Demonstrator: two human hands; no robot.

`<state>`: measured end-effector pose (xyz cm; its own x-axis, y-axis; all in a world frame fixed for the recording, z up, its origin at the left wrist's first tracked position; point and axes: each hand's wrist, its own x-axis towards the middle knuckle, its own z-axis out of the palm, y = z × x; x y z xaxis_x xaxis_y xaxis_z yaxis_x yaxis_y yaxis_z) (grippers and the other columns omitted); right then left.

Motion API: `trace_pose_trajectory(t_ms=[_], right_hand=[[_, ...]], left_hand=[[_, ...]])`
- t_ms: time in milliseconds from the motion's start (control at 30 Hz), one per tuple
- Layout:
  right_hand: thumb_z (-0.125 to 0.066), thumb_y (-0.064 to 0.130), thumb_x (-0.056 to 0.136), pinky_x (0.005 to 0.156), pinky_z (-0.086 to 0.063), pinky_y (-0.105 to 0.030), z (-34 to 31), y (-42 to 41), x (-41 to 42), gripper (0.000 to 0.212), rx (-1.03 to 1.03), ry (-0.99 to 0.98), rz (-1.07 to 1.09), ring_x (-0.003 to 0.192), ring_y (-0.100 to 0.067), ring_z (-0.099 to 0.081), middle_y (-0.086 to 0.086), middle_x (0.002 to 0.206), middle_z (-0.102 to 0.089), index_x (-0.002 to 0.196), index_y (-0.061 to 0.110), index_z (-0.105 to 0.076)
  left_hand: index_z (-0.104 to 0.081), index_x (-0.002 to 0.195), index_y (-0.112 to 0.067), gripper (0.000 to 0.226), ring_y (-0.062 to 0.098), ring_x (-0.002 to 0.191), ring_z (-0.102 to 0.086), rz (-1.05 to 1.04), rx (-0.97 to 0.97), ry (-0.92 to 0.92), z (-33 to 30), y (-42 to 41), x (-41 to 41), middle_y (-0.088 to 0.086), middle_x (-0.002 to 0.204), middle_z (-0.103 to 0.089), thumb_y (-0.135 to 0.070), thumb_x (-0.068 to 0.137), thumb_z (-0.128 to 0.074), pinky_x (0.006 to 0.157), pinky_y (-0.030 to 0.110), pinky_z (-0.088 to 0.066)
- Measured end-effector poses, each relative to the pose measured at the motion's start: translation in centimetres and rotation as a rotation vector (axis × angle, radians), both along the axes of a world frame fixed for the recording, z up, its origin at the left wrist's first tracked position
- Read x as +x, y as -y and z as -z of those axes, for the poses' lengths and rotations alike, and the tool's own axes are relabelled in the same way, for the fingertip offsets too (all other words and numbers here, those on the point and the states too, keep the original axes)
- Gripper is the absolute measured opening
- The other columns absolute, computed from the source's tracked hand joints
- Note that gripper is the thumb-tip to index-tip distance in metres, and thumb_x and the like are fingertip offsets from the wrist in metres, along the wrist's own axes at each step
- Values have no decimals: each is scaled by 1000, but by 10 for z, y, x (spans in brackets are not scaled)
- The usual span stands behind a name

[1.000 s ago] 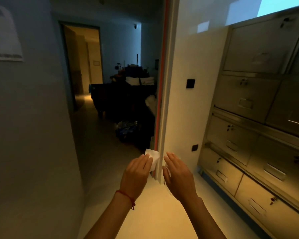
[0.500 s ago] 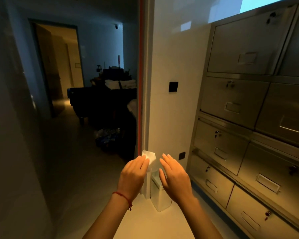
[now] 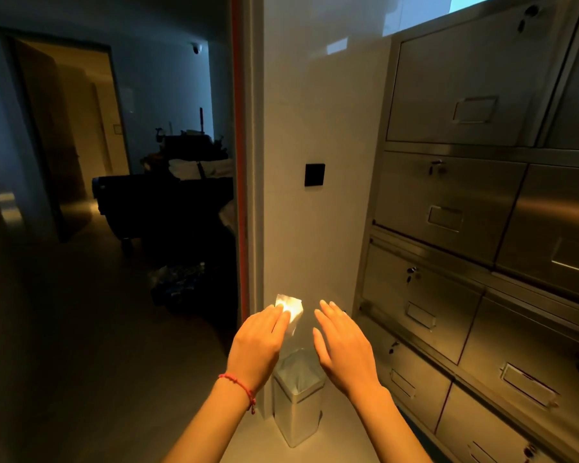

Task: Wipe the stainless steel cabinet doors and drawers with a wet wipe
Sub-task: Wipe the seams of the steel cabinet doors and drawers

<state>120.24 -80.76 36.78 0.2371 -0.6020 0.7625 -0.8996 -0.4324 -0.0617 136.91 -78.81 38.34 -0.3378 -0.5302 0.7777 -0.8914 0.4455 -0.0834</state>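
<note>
As the view has swung right over the last second, the stainless steel cabinet [image 3: 465, 228] now fills more of the frame and a small bin [image 3: 298, 396] shows on the floor by the wall's corner; wiping not yet begun. Left hand [image 3: 258, 342] pinches the wet wipe [image 3: 290, 309], right hand [image 3: 343, 345] flat, fingers straight, holding nothing. Dim room, dark corridor left, drawers well right of the wipe

Left hand [image 3: 259, 342] hides part of the wipe [image 3: 290, 309].

Small steel bin [image 3: 298, 399] at the wall's foot, black wall switch [image 3: 314, 175], dark laden cart [image 3: 168, 198] down the corridor.
</note>
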Motion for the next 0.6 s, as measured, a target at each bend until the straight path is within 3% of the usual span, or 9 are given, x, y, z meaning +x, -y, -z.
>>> trace_pose_trajectory(t_ms=[600], right_hand=[[-83, 16, 68, 86, -51, -37, -8, 211, 3, 40, -5, 0, 214, 105, -24, -64, -9, 113, -68, 105, 6, -72]], left_hand=[[-73, 88, -1, 49, 24, 74, -70, 204, -23, -39, -5, 245, 8, 11, 83, -71, 8, 42, -88, 61, 29, -57]])
